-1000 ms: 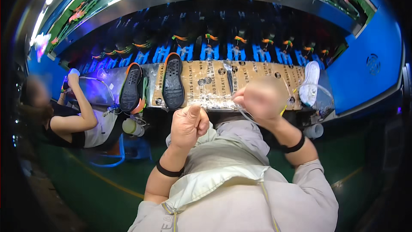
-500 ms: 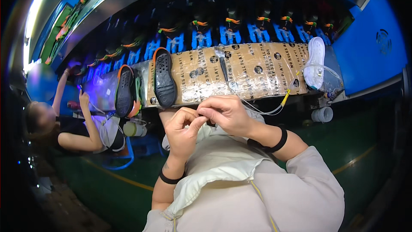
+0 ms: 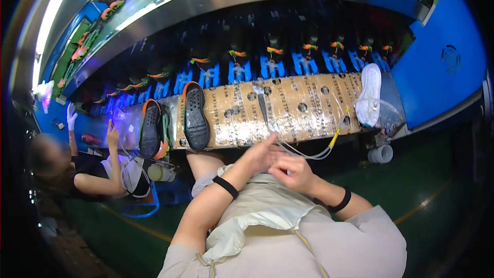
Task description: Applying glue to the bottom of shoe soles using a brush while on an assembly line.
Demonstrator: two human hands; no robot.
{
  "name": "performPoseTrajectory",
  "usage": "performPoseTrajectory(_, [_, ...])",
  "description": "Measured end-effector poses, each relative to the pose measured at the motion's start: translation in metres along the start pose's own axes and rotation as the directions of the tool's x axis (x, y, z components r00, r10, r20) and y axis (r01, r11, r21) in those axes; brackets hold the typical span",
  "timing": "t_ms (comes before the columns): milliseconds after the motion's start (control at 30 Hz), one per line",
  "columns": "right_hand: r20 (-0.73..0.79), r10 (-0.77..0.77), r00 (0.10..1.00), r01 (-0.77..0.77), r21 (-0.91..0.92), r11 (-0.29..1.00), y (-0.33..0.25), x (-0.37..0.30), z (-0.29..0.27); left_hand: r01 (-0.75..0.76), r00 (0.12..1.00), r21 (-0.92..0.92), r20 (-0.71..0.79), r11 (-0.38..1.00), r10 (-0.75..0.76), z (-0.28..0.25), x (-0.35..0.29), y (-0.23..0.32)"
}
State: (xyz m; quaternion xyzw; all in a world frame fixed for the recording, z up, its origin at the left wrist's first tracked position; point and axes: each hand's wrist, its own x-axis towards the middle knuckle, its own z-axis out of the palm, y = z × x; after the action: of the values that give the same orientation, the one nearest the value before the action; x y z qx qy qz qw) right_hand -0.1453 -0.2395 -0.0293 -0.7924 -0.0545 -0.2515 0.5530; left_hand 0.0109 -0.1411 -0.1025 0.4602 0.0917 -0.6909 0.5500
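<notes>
Both of my hands are close together in front of my lap, just short of the bench edge. My left hand (image 3: 261,155) is open, its thumb up and fingers stretched toward the right. Beside it my right hand (image 3: 294,171) is curled closed; whatever its fingers hold, if anything, is hidden. Beyond them, a slim dark brush-like tool (image 3: 263,104) lies on the cardboard-covered bench (image 3: 229,118), near clear tubing (image 3: 309,155) with a yellow connector (image 3: 334,138). A black shoe sole with an orange rim (image 3: 196,118) lies to the left. At the right end rests a white shoe sole (image 3: 368,98).
Another black sole (image 3: 150,131) sits farther left with orange and green parts beside it. Behind the bench, blue clamps (image 3: 271,66) carry dark shoes under a metal shelf (image 3: 247,7). A co-worker (image 3: 98,170) sits at the left. A white cup (image 3: 380,154) hangs at the right.
My hands were pinched fingertip to fingertip; they have moved right and down, and my left fingers have straightened. The view has tilted up, and the co-worker's raised gloved hand shows now.
</notes>
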Motion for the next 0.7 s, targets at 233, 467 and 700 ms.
performPoseTrajectory(233, [0.174,0.087,0.981,-0.057,-0.169,0.984,0.002,-0.005,-0.008,-0.141,0.99,0.001,-0.001,0.99,0.141,0.021,0.014,0.004])
performPoseTrajectory(467, [-0.119,0.419,0.9,-0.419,0.032,0.908,0.088,0.011,-0.017,-0.392,0.883,-0.139,0.221,0.909,0.414,0.085,-0.034,0.063])
performPoseTrajectory(700, [-0.267,0.19,0.945,-0.271,-0.313,0.91,0.073,0.124,-0.026,-0.281,0.932,0.117,0.269,0.953,0.242,0.099,-0.063,0.047])
